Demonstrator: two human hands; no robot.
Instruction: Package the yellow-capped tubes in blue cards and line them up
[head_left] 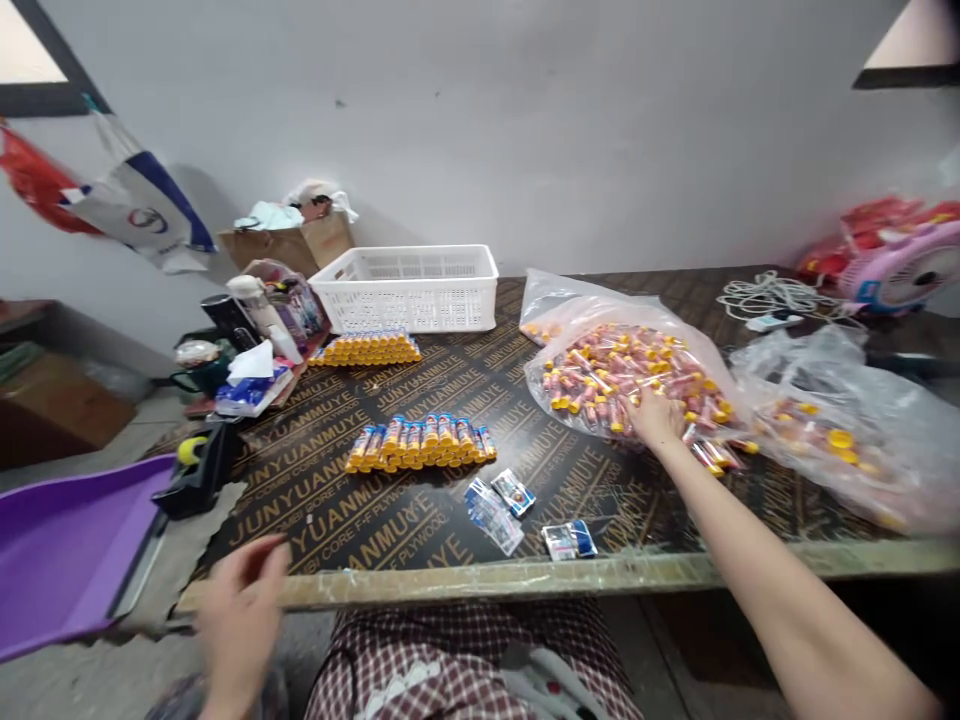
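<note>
My right hand (660,418) reaches into the front of a clear plastic bag (705,345) heaped with small clear pinkish tubes with yellow caps (600,375). Its fingertips are down among the tubes, so I cannot tell whether they grip one. My left hand (241,615), blurred, hangs at the table's front edge on the left, fingers curled with a gap from the thumb and nothing visible in it. Between the hands, tubes with blue labels and yellow caps (420,442) lie in a stacked row. Flat printed labels (495,515) and another small label stack (570,540) lie near the front edge.
Behind are a second stack of yellow-capped tubes (367,349) and a white plastic basket (420,300). A tape dispenser (196,475) and purple tray (75,550) sit left. Another plastic bag (885,450), a coiled cable (780,295) and a pink fan (900,265) are right.
</note>
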